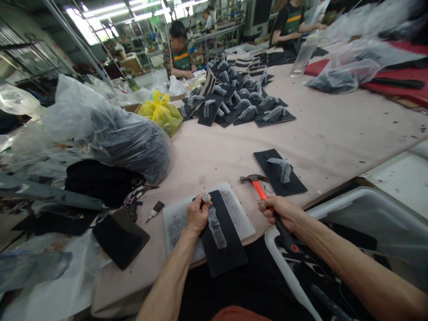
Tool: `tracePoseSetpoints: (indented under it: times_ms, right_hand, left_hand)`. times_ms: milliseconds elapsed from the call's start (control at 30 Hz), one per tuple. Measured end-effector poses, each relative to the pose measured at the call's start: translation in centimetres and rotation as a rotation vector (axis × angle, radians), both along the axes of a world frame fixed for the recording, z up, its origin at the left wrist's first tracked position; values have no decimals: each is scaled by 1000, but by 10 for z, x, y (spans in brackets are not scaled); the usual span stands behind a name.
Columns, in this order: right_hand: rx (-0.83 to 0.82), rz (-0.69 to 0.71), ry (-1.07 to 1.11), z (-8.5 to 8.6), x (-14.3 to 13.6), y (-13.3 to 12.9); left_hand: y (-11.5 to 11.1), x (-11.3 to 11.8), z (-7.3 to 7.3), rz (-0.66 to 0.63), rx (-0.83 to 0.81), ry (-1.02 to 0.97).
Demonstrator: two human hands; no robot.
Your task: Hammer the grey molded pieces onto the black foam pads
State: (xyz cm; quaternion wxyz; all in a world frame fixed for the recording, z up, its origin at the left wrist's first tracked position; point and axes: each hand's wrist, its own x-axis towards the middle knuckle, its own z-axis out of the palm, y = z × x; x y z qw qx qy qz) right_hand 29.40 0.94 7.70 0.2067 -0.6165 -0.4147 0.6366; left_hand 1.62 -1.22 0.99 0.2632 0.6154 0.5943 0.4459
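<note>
My left hand is closed around a short metal punch, its round top showing above the fist. The fist rests at the upper left of a black panel with a plastic-wrapped handle. That panel lies on a speckled white board and sticks out past the table's front edge. My right hand grips a claw hammer with an orange and black shaft, its head to the right of the board. Just behind the hammer lies another black panel with a wrapped handle.
A heap of black panels covers the table's far middle. Large plastic bags and a yellow bag stand at left. A small bottle lies left of the board. A white bin is at right. Two people sit across the table.
</note>
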Motion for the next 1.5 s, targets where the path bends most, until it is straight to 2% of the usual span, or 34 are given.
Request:
tracePoseSetpoints:
  times_ms: [67, 167, 233, 267, 333, 400, 467, 567, 600, 633, 667, 767, 800, 833, 967, 1067, 1100, 1167, 1233, 1267, 1333, 1433, 1500]
  right_hand:
    - [85, -81, 51, 24, -18, -6]
    - [575, -5, -155, 49, -40, -17]
    - [863, 147, -373, 55, -48, -22]
    - [940, 253, -485, 55, -50, -23]
    - [974, 493, -663, 57, -50, -21]
    - [974, 634, -749, 68, -48, -17]
    - [1067, 562, -719, 89, -48, -13]
    - [1239, 144, -546, 112, -54, -13]
    - [1262, 36, -494, 112, -56, -15]
    - [1262, 14, -473, 107, -58, -18]
    - [1238, 80, -491, 98, -58, -21]
    - [1011, 533, -688, 65, -51, -26]
    - [920, 631, -757, 57, -46, -26]
    - [850, 664, -814, 50, -41, -24]
    - [700, 583, -856, 25, -17, -13]
    - [559, 498, -881, -8, 1, -9]
    - [554, 469, -925, -18, 3, -9]
    - [668, 412, -1018, -29, 1, -13]
    - [885, 401, -997, -27, -14, -21]
    - [988, 443, -922, -21, -26, -26]
    - [1122, 636, -701, -5, -54, -34]
    - [1170, 953, -483, 9, -93, -41]
    - [1144, 1040, -494, 8, -109, -43]
  left_hand:
    - [1, -1, 0, 1, -5, -12]
    - [2, -1, 0, 2, -5, -24]
    - [2, -1, 0, 7, -2, -19]
    - [2, -1, 0, 5, -7, -12]
    - [2, -2, 0, 2, -26, 13]
    - [2, -2, 0, 2, -44, 33]
    - [2, -3, -1, 6, -44, 30]
    - [2, -3, -4, 3, -31, 13]
    - [2, -4, -5, 5, -28, 15]
    - [2, -4, -6, 8, -27, 20]
    - [3, -4, -6, 10, -29, 31]
    - [2, -5, -5, 6, -45, 62]
    - [2, -5, -4, 2, -48, 65]
    - [2, -5, -3, -2, -47, 61]
    - [1, -4, -1, 4, -31, 22]
    - [2, -4, -1, 2, -37, 13]
    - [2, -4, -1, 1, -38, 8]
    - [2, -4, -1, 9, -38, -3]
    - [2, -4, -1, 23, -40, -19]
    - [2, -4, -1, 30, -42, -29]
    - [2, -4, -2, 45, -47, -68]
    - [3, -2, -1, 68, -88, -195]
    - [5, 0, 2, 99, -132, -310]
